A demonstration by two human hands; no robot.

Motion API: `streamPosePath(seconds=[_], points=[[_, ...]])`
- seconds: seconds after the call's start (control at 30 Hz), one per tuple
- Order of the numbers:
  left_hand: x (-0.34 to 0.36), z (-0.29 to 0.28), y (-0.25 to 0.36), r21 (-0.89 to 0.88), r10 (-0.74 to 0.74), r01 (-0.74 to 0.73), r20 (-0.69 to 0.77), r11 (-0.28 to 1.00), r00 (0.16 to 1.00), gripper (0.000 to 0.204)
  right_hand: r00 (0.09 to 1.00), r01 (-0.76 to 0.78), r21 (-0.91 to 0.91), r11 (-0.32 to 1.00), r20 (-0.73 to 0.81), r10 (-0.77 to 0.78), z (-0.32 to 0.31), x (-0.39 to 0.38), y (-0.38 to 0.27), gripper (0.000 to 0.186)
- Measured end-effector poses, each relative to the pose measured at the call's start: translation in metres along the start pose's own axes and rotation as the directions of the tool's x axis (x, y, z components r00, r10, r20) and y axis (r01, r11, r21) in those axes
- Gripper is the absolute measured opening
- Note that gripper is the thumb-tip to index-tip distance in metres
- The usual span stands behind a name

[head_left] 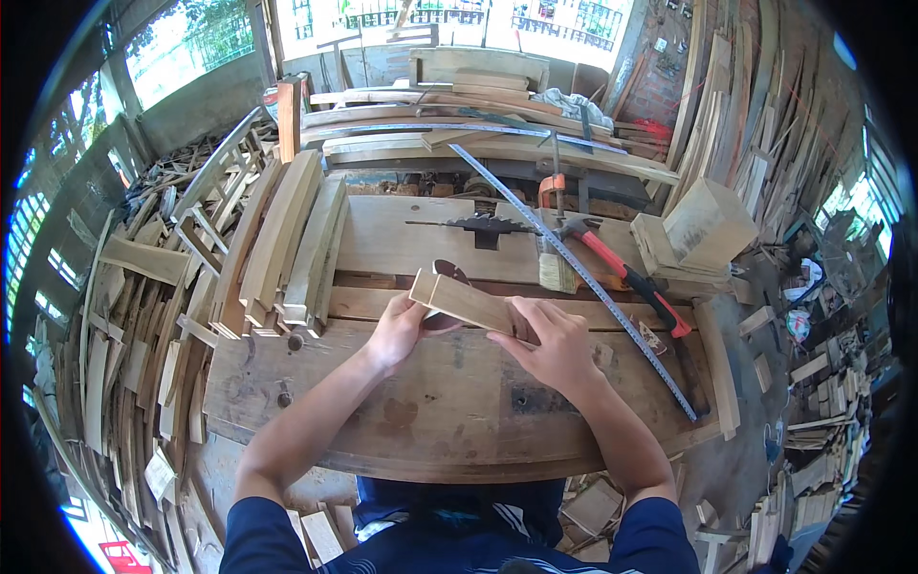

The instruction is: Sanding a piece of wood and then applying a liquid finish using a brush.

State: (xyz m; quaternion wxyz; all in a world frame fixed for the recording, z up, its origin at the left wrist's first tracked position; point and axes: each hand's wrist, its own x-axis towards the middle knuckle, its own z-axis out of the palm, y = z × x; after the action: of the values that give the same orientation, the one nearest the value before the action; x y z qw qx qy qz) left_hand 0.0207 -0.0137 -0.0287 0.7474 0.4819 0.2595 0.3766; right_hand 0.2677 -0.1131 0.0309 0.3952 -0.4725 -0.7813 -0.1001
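Above the workbench (411,402), my left hand (396,330) grips the left end of a short pale wooden block (467,304), together with a thin dark brown piece, perhaps sandpaper (447,270), that shows behind and under it. My right hand (555,344) has its fingers closed round the block's right end, thumb along the lower side. Just beyond the block, a toothed circular saw blade (488,227) stands up through the bench top. To the right lie a long metal ruler (574,264), a hammer (641,287) with a red-and-black handle and a wide brush (555,275).
Stacked boards (282,239) crowd the bench's left side, more planks (478,143) span the back, and a pale box-like wooden block (703,230) sits at the back right. An orange clamp (552,191) stands beside the ruler. Heaped offcuts (813,421) surround the bench on the floor.
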Motion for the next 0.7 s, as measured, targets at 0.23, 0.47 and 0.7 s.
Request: streamPosePath(seconds=[0.23, 0.47, 0.7], points=[[-0.008, 0.02, 0.016, -0.116, 0.018, -0.008, 0.085, 0.993, 0.996, 0.05, 0.999, -0.006, 0.046, 0.999, 0.051, 0.004, 0.0, -0.002, 0.002, 0.05], [-0.01, 0.025, 0.026, -0.442, -0.12, 0.235, 0.272, 0.866, 0.955, 0.103, 0.999, 0.014, 0.058, 0.998, 0.039, -0.017, 0.005, 0.002, -0.003, 0.05], [-0.017, 0.027, 0.033, -0.649, -0.032, 0.288, 0.376, 0.704, 0.926, 0.148, 0.999, -0.014, 0.003, 1.0, 0.052, 0.014, 0.005, 0.001, -0.004, 0.049]])
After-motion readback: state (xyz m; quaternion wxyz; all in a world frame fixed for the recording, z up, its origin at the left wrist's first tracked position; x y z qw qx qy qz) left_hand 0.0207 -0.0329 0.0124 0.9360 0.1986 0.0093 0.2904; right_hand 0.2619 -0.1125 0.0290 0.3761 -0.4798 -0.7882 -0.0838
